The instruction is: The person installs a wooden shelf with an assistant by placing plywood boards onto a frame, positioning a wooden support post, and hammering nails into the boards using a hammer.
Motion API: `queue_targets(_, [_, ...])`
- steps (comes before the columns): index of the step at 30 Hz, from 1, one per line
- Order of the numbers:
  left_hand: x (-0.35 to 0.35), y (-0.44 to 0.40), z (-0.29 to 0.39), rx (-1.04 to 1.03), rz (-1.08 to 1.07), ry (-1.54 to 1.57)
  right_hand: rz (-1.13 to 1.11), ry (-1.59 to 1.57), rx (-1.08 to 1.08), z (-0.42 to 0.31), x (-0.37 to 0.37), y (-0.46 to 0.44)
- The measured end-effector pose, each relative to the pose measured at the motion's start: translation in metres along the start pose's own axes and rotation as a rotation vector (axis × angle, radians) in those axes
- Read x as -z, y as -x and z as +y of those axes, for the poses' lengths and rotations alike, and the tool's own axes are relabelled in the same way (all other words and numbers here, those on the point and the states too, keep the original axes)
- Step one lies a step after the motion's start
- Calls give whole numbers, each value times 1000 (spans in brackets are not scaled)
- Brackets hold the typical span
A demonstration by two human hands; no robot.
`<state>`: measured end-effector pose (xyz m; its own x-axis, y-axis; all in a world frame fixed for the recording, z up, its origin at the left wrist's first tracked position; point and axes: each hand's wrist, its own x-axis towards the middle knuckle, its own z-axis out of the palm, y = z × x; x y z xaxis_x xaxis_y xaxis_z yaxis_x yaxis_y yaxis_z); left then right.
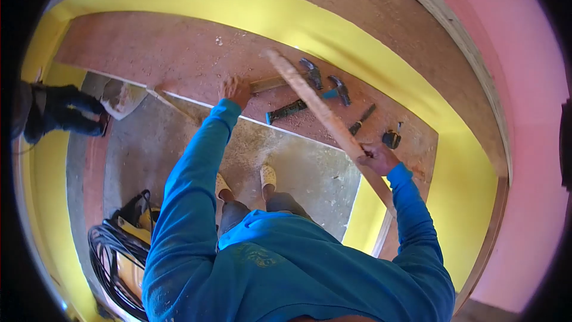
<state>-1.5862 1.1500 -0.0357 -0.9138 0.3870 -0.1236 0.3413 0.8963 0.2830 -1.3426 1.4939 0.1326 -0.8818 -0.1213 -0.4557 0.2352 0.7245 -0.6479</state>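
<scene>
Okay so the long, narrow, light-brown wooden strip [325, 113] is pretty straight, rough-looking, and held slantwise across the reddish-brown wooden bench top [137, 42], near end poking past the front edge. Far end's kinda blurry, can't tell if it touches down. There's also a short, squared, brown wooden piece [268, 84] lying on the bench, its right end meeting the strip in view.

Tan plank [325, 114], blue shirt [286, 268] — yellow wall [468, 214]

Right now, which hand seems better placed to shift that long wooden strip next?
Probably the right hand: it grips the long wooden strip, while the left hand is apart from it, beside a shorter wood piece.
</scene>
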Motion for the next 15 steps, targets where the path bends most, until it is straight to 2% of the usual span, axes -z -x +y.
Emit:
queue_targets(1, [-7, -5, 0, 4, -2, -13, -8, -85, -32, 8, 10, -3])
queue_targets(4, [26, 16, 20, -62, -334, 105, -5, -37, -63, 26, 30, -20])
queue_targets(6, [22, 39, 24, -61, -329, 283, 7, 76, -31, 25, 33, -36])
queue_targets(8, [26, 84, 25, 14, -285, 373, -1, 186, 46, 13, 29, -68])
queue_targets(10, [7, 141, 19, 134, -80, 457, -6, 103, 171, -2, 20, -100])
queue_targets(12, [13, 199, 18, 314, 12, 512, -75, 13, 302, -24, 10, -133])
queue_targets(13, [13, 228, 13, 395, 44, 576, -104, 132, 276, -55, 7, -144])
queue_targets(15, [15, 284, 0, 519, 117, 714, 5, 455, 434, -74, -22, -196])
